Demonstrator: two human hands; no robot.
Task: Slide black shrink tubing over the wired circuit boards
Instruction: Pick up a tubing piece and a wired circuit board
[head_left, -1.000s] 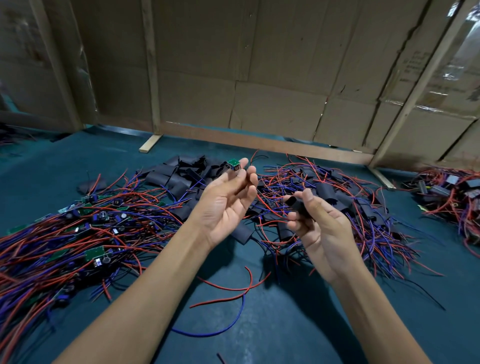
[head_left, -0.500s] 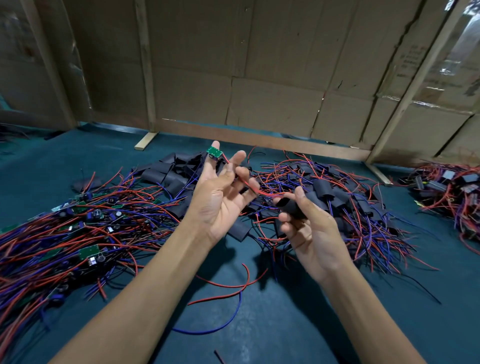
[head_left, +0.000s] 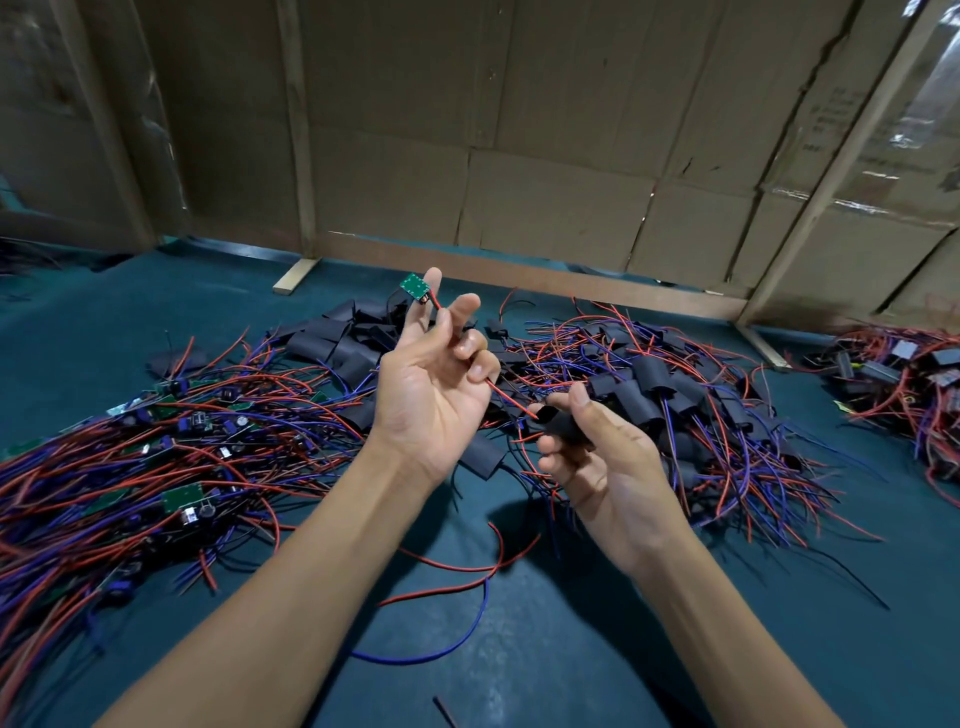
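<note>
Circuit board (head_left: 414, 287): light, dangling at 12 o'clock; left hand (head_left: 434, 387) pinches its thin red wire (head_left: 506, 396). Tubing (head_left: 563, 428): soft, collapsible; right hand (head_left: 605, 467) grasps mid-body, mouth toward 10 o'clock.

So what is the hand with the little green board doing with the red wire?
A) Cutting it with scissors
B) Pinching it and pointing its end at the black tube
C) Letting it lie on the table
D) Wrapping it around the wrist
B: the left hand pinches the red wire below the green board, and the wire's end reaches the mouth of the black tube held in the right hand.
</note>
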